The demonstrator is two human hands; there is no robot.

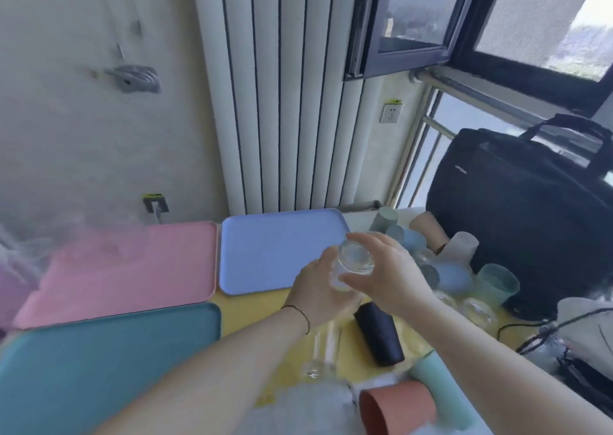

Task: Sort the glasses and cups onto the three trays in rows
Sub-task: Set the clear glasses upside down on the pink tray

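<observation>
One clear glass (pixel 355 259) is held in both grips over the near right corner of the blue tray (pixel 265 245).
The left grip (pixel 315 292) and right grip (pixel 391 268) are curled round it. Three trays are laid edge to edge: the blue one, a pink tray (pixel 126 265) and a teal tray (pixel 99 361). On the yellow table (pixel 252 308) beside them one black cup (pixel 379 333) is lying; further cups (pixel 454 275) are crowded against a black bag (pixel 517 209).

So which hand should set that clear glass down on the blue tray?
Probably the left hand. It grips the clear glass on the side next to the blue tray; the right hand holds it too but sits toward the loose cups.
</observation>
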